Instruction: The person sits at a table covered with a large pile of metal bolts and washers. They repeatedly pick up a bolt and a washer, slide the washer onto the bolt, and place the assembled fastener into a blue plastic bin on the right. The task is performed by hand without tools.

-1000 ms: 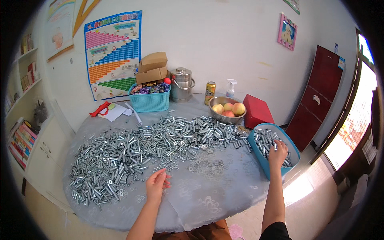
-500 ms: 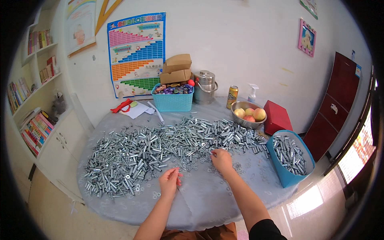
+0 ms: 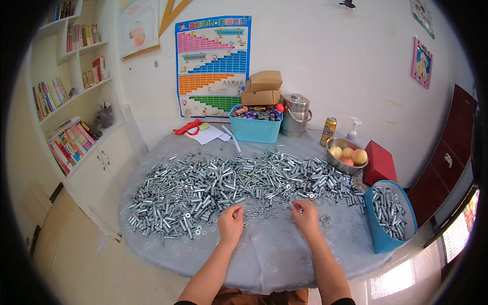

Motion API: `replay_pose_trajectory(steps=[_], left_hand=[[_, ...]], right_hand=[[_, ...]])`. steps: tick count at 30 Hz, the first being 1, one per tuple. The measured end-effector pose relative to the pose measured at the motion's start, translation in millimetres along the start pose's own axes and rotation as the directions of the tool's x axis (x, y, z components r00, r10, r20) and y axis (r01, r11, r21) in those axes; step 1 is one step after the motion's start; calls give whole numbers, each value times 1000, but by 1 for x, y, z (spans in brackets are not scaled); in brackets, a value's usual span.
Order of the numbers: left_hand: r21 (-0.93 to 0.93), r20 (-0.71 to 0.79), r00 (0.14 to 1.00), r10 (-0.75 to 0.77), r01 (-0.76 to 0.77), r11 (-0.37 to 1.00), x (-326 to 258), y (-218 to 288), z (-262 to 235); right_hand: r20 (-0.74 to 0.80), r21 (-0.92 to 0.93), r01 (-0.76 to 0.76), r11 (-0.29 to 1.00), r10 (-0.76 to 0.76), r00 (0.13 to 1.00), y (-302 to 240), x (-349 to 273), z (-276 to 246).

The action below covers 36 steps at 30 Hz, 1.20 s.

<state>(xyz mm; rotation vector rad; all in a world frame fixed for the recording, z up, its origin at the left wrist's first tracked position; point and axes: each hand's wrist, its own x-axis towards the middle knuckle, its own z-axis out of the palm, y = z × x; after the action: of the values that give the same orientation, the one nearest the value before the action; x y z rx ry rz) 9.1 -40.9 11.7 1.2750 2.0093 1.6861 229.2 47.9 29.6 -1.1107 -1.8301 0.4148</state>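
Observation:
A wide heap of silver metal sleeves and bolts (image 3: pixel 213 178) covers the middle of the table, with small washers (image 3: pixel 264 208) strewn along its near edge. My left hand (image 3: pixel 230 226) is over the near side of the heap, thumb and fingers pinched together; whatever is between them is too small to make out. Level with it on the right, my right hand (image 3: pixel 306 218) is also pinched, with a tiny pale bit at the fingertips that I cannot name. Several loose washers (image 3: pixel 325 222) lie beside that hand. The hands are apart.
At the right table edge stands a blue bin (image 3: pixel 376 223) of assembled-looking metal sleeves. Behind it are a red box (image 3: pixel 378 162), a steel bowl (image 3: pixel 339 163) of fruit, a yellow can (image 3: pixel 328 131) and a spray bottle (image 3: pixel 353 129). A turquoise basket (image 3: pixel 254 130) and metal pot (image 3: pixel 296 116) stand farther back.
The view has swung left, so the scene sits farther right. My right hand has drawn back from the heap's edge toward me; my left hand's fingers stay pinched.

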Motion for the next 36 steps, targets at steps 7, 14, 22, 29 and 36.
replay_pose_trajectory(steps=[7, 14, 22, 29, 36], left_hand=[[229, -20, 981, 192, -183, 956, -3, 26, -17], [542, 67, 939, 337, -317, 778, 33, 11, -55], [750, 92, 929, 358, -301, 589, 36, -16, -87], [755, 202, 914, 351, -374, 539, 41, -22, -83], [701, 363, 830, 423, -542, 462, 41, -19, -84]], right_hand=[[14, 234, -157, 959, 159, 987, 5, -16, -2], [97, 463, -293, 837, 281, 955, 3, -15, -7], [128, 598, -304, 742, 286, 950, 12, -15, -4], [324, 670, -470, 575, 343, 882, 9, -15, -7], [477, 733, -583, 351, 347, 808, 3, -13, -15]])
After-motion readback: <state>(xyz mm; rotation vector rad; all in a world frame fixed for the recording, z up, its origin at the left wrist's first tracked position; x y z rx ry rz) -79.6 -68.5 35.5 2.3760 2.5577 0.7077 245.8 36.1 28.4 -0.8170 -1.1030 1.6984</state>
